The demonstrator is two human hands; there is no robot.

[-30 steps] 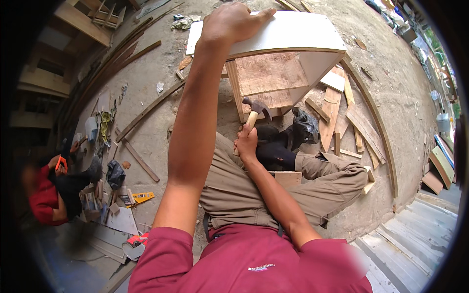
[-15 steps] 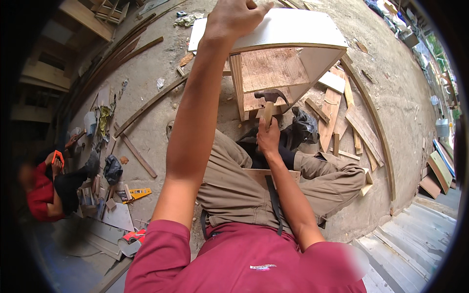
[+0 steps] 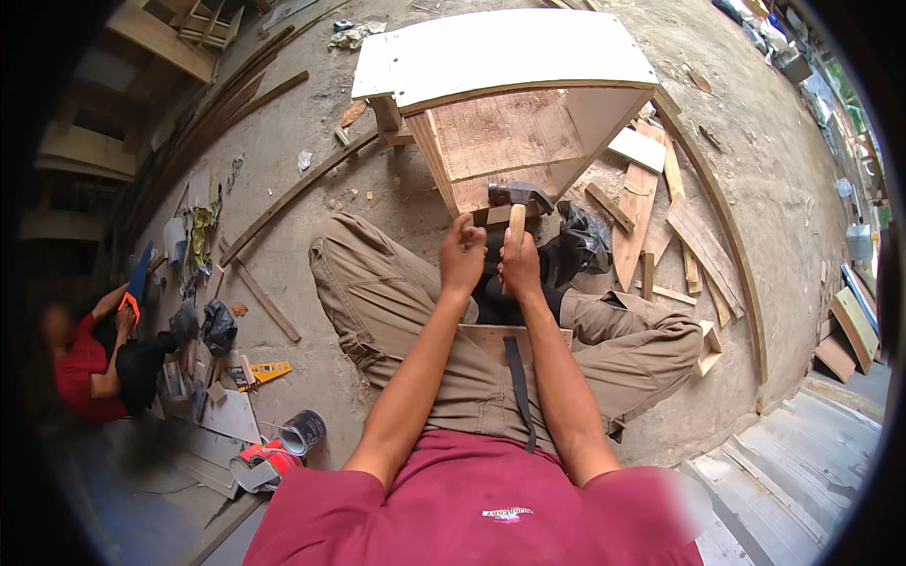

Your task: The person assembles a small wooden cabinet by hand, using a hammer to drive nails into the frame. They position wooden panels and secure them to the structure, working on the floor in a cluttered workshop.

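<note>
Box (image 3: 510,58): on the floor (image 3: 368,203), straight ahead of both hands. White face uppermost, open side turned toward the person. Long axis of the white face runs left to right, across the line of the forearms, its left end a little nearer the person.

Left hand (image 3: 462,255): nearer of the two to the box's left panel (image 3: 437,160). Fingers curled, fingertips at the lower front end of that panel; touching or just short of it, cannot tell. Whether something small is pinched there, also cannot tell.

Right hand (image 3: 520,264): closed around the handle of the hammer (image 3: 516,228), just to the right of the left hand. The two hands are close together, each with its own grip.

Hammer: between the right hand and the lower part of the box opening. Handle's long axis points away from the person, toward the opening, and looks foreshortened. Head lies crosswise: blunt end to the left, on the left panel's side; curved claw to the right, toward the black bag (image 3: 585,238). Contact between head and box: cannot tell.
</note>
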